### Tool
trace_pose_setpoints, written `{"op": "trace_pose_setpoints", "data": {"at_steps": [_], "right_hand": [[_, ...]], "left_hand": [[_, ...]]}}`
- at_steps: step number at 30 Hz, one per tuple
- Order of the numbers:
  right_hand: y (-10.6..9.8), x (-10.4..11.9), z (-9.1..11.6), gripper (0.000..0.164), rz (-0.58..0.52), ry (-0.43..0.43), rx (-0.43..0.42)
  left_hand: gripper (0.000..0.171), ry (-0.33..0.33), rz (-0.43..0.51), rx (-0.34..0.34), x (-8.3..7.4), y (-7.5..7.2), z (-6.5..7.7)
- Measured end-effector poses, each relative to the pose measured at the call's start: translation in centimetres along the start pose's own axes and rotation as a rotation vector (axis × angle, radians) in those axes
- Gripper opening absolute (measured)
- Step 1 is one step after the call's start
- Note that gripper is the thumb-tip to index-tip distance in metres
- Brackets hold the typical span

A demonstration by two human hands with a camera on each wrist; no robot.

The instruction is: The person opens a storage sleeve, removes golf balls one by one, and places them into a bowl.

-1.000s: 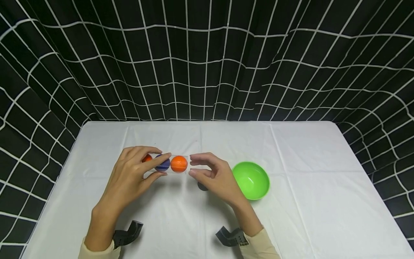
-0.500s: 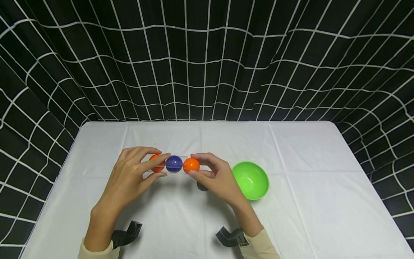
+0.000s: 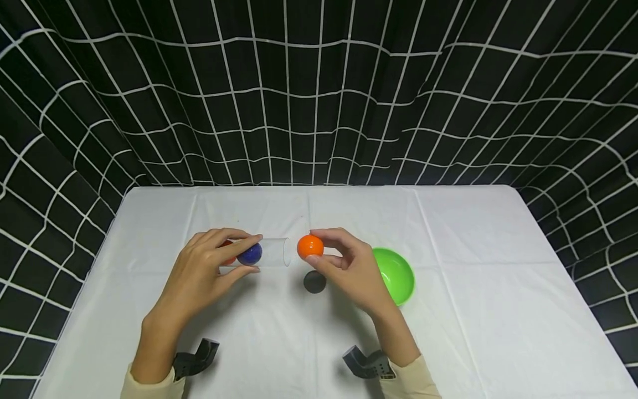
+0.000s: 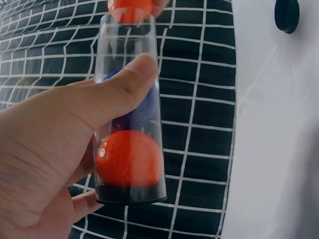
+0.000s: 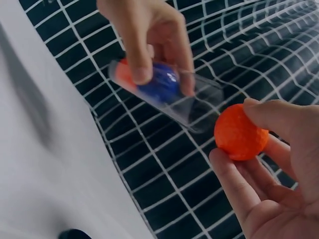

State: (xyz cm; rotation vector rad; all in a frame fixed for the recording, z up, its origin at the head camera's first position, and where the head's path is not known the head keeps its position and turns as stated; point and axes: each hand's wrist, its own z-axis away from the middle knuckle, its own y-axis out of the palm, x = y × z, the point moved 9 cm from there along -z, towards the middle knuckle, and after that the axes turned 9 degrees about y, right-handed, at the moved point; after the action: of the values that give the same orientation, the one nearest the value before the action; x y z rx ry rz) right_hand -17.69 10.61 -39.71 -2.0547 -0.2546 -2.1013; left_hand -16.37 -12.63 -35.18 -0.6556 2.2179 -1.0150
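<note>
While your left hand (image 3: pixel 206 261) grips the clear tube (image 3: pixel 275 252) above the counter (image 3: pixel 498 249), with its mouth facing right, your right hand (image 3: pixel 355 272) pinches the loose orange ball (image 3: pixel 310 247) just outside that mouth, ball and tube standing apart. Inside the tube, the blue ball (image 3: pixel 251 254) sits within your left grip, and the inner orange ball (image 4: pixel 129 158) lies to its left, against the dark end cap (image 4: pixel 130 193). The green bowl (image 3: pixel 400 277) stands on the counter to the right, partly hidden behind your right hand; no ball shows in its visible part. A dark disc (image 3: pixel 315 282) lies on the near side of the tube mouth; its purpose cannot be confirmed. The step in hand is judged to be emptying the tube ball by ball, with one clear and two remaining. Your next move probably calls for carrying the loose orange ball right and releasing it low inside the bowl, the tube held level meanwhile, as a tilt could roll the blue ball out.
</note>
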Motion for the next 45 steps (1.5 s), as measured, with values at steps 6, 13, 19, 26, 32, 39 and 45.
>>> {"op": "trace_pose_setpoints", "data": {"at_steps": [6,13,19,26,32,39,45], "right_hand": [[-2.0,0.7,0.5,0.043,0.037,-0.024,-0.036],[-4.2,1.1,1.2,0.039,0.105,-0.018,-0.061],[-6.5,1.3,2.1,0.036,0.166,-0.044,-0.090],[-8.8,0.4,3.1,0.035,0.270,0.006,-0.129],[-9.9,0.0,3.4,0.034,0.411,0.015,-0.159],[-10.5,-0.5,3.6,0.034,0.560,0.026,-0.182],[-10.6,-0.8,3.4,0.037,0.636,0.037,-0.179]], "left_hand": [[0.054,-0.022,0.014,0.017,0.3,0.1,0.1],[0.054,-0.019,0.001,0.018,0.4,0.2,0.1],[0.054,-0.021,0.005,0.010,0.5,0.2,0.2],[0.055,-0.023,0.010,0.020,0.5,0.5,0.2],[0.055,-0.031,0.006,0.027,0.6,0.6,0.3],[0.055,-0.039,0.007,0.029,0.7,0.5,0.4],[0.055,-0.048,0.005,0.039,0.9,0.5,0.4]]}}
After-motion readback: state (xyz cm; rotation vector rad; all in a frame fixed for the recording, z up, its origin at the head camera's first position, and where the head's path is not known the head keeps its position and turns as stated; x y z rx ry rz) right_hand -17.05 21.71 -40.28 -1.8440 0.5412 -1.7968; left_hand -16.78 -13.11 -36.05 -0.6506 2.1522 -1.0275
